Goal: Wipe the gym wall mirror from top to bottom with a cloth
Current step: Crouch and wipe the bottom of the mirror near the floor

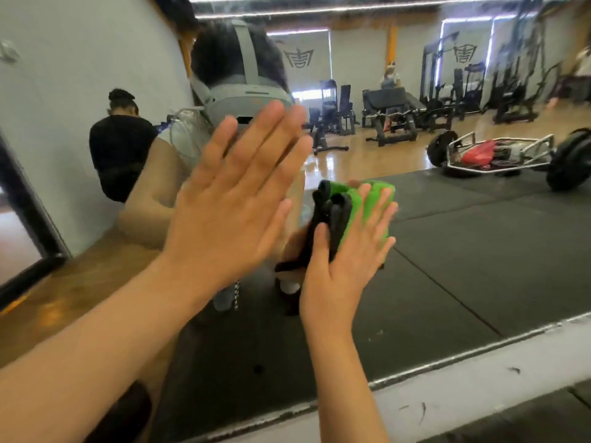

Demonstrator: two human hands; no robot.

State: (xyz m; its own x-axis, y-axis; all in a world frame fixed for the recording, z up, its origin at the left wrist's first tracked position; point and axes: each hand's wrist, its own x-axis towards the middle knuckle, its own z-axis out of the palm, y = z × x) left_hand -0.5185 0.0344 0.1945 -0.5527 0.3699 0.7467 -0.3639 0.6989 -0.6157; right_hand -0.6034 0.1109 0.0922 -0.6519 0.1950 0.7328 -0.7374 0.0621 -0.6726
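Observation:
The wall mirror (447, 251) fills most of the head view, its bottom edge running low across the right. My left hand (236, 193) lies flat against the glass with fingers spread and nothing in it. To its right, my right hand (345, 260) presses a green and black cloth (361, 203) against the mirror's lower part, palm flat, fingers over the cloth. The cloth bunches up above my fingertips.
A white ledge (479, 388) runs below the mirror's bottom edge. The reflection shows a gym floor with black mats, weight machines, a loaded trap bar (499, 155), another person in black bending over (121, 145), and a white wall at left.

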